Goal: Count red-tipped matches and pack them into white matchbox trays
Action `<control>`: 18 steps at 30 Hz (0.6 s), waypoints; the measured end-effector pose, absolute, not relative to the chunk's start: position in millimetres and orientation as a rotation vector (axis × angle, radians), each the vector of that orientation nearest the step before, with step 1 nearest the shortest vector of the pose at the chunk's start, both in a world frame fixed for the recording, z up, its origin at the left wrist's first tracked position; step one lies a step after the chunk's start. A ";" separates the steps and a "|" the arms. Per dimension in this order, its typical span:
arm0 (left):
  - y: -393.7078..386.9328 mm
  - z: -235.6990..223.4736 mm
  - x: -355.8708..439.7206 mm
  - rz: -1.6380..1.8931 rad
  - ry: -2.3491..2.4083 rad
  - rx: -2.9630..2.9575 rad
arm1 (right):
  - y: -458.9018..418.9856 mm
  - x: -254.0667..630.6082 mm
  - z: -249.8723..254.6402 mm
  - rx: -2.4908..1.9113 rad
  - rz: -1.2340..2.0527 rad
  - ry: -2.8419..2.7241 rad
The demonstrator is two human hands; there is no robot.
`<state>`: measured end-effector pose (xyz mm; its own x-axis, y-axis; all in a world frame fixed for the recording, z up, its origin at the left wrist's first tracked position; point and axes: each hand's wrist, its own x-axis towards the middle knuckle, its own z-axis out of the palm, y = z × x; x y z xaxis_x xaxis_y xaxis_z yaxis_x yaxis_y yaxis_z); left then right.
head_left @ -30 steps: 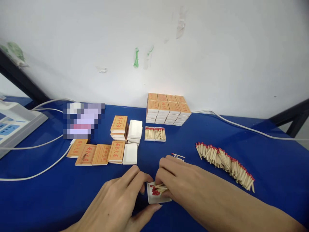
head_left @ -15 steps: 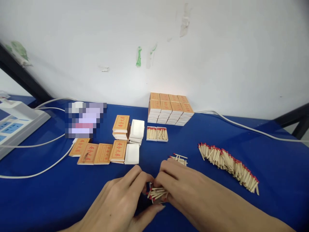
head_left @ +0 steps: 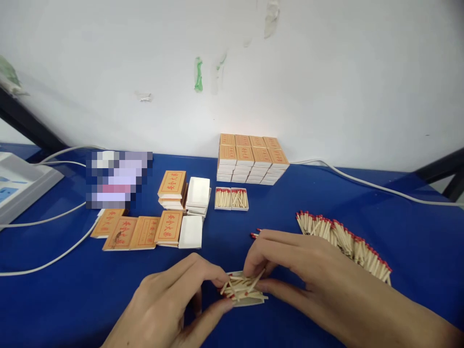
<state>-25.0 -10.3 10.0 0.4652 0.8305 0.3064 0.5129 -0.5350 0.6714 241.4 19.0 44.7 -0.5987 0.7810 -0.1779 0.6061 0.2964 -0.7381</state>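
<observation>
A small white matchbox tray (head_left: 248,303), heaped with loose matchsticks (head_left: 237,289), lies between my hands near the front of the table. My left hand (head_left: 174,297) grips the tray's left end between thumb and fingers. At its right end, my right hand (head_left: 304,263) has thumb and fingertips closed on matchsticks, one of which slants up toward the fingers. Some matchsticks cross each other and one pokes past the tray's right side. Just beyond my right hand, a few red match heads (head_left: 254,236) show; the hand hides the rest.
A long pile of matchsticks (head_left: 344,239) lies right. Two filled trays (head_left: 231,199) sit before stacked matchboxes (head_left: 253,157). Orange matchbox sleeves (head_left: 145,233) and empty white trays (head_left: 191,232) stand left. A power strip (head_left: 25,188) and cables (head_left: 377,186) edge the blue table.
My hands have moved apart, showing more of the tray and its matches. The right hand has shifted right and now covers most of the small loose group. The view has turned slightly.
</observation>
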 end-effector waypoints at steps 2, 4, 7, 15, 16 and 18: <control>-9.6 11.0 -25.6 0.871 1.093 2.226 | 18.0 241.6 43.4 -1.279 1.164 -2.342; -8.2 11.5 -26.0 0.879 1.044 2.240 | 17.2 240.3 42.6 -1.267 1.140 -2.341; -5.0 10.6 -25.7 0.902 0.957 2.253 | 16.7 236.1 41.4 -1.225 1.094 -2.332; -7.4 4.8 -22.8 0.899 0.833 2.296 | 13.0 228.0 30.5 -1.155 1.053 -2.289; -8.6 4.9 -22.9 0.876 0.843 2.299 | 12.9 228.3 30.4 -1.159 1.040 -2.291; -10.1 6.6 -23.1 0.853 0.875 2.300 | 13.3 229.5 32.2 -1.154 1.025 -2.306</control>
